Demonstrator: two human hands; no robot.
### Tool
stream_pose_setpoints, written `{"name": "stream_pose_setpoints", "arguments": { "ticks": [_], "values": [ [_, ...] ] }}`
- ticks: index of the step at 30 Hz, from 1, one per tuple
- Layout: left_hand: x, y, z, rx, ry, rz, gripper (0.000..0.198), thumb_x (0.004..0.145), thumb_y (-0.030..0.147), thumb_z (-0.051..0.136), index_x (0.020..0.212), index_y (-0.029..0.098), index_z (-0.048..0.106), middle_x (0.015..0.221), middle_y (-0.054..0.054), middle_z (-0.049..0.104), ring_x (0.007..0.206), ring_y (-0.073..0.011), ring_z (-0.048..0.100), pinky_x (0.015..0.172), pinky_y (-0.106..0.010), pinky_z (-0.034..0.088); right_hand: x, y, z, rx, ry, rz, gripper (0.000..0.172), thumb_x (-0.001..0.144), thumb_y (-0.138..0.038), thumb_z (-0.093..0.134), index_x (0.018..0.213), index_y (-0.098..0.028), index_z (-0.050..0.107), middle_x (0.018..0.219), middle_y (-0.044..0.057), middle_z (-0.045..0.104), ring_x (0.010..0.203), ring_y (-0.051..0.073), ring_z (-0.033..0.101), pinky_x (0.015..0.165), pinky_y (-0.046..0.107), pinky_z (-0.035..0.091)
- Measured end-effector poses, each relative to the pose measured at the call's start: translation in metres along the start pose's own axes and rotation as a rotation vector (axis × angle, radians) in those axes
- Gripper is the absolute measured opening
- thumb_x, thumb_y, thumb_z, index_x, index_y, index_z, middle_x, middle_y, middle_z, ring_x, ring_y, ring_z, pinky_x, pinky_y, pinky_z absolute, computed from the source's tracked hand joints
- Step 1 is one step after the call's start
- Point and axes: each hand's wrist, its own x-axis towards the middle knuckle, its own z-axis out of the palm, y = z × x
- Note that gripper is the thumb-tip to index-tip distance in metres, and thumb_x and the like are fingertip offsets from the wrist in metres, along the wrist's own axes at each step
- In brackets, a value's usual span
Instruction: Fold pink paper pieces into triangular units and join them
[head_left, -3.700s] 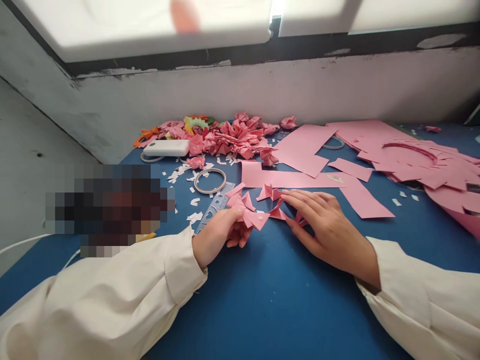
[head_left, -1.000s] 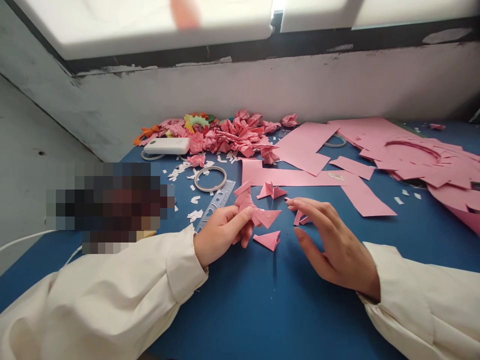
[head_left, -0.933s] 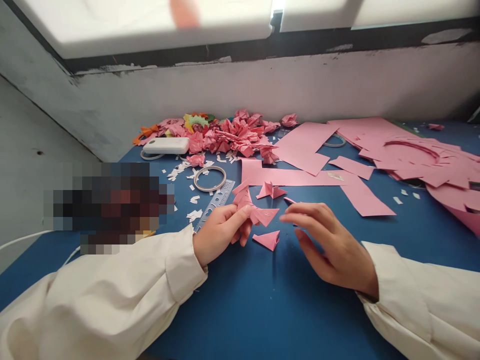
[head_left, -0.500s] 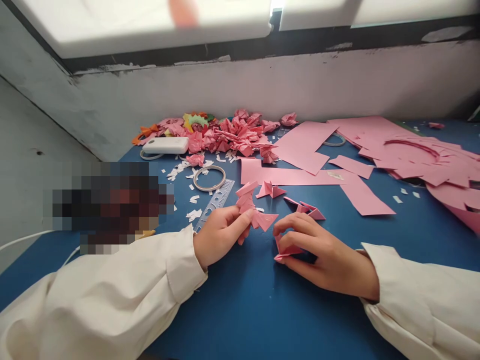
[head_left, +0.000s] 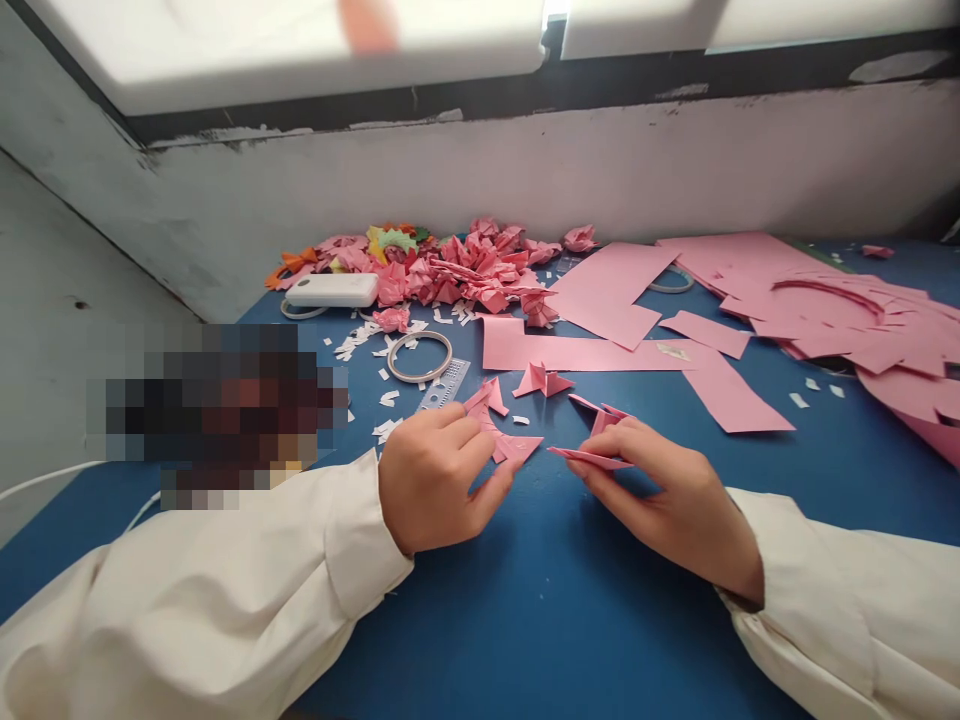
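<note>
Between the thumb and fingers of my left hand (head_left: 442, 478) is a curved strip of joined pink folded paper pieces (head_left: 511, 440), partly hidden by the fingers. My right hand (head_left: 652, 480) pinches a single flat pink folded paper piece (head_left: 592, 457), its tip pointing left toward the joined strip with a small gap between them. Just behind my right hand lies another folded pink piece (head_left: 600, 408), partly covered by the fingers. A further folded pink piece (head_left: 541, 380) rests on the blue table (head_left: 517, 620) beyond both hands.
A clear ruler (head_left: 448, 385) and a tape roll (head_left: 419, 357) lie beyond my left hand among white paper scraps (head_left: 352, 343). Farther back are crumpled pink paper flowers (head_left: 480, 265) and a white device (head_left: 332, 290). Pink sheets (head_left: 739, 385) spread to the right.
My left hand has turned over, knuckles up, and the joined strip has swung with it. My right hand has rotated its folded piece flat, tip toward the strip, and moved slightly up.
</note>
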Motion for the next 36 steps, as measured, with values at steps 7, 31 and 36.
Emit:
{"name": "stream_pose_setpoints", "arguments": {
  "ticks": [7,31,36],
  "values": [
    [0.009,-0.007,-0.004,0.164,0.079,0.241,0.017,0.102,0.021,0.055,0.104,0.014,0.07,0.122,-0.02,0.072,0.123,-0.038,0.063,0.102,-0.055,0.043,0.001,-0.002,-0.001,0.113,-0.089,0.178,0.021,0.105,-0.038,0.061,0.108,-0.019,0.068,0.099,0.002,0.07,0.074,0.012,0.065,0.068,0.028,0.059],
    [0.007,0.002,0.001,0.163,0.235,0.594,0.035,0.107,0.03,0.047,0.084,0.015,0.068,0.072,-0.004,0.066,0.077,-0.0221,0.058,0.086,-0.038,0.042,0.009,-0.021,0.0,0.436,-0.383,0.434,0.047,0.104,-0.051,0.059,0.07,-0.02,0.049,0.059,-0.01,0.039,0.047,0.006,0.035,0.044,0.02,0.033],
    [0.004,0.005,0.004,0.075,0.264,0.53,0.026,0.104,0.03,0.053,0.087,0.018,0.068,0.074,-0.001,0.067,0.08,-0.0207,0.061,0.108,-0.047,0.037,0.009,-0.021,-0.001,0.455,-0.412,0.482,0.047,0.104,-0.052,0.059,0.072,-0.019,0.051,0.06,-0.01,0.041,0.047,0.006,0.036,0.044,0.02,0.034]
  ]
}}
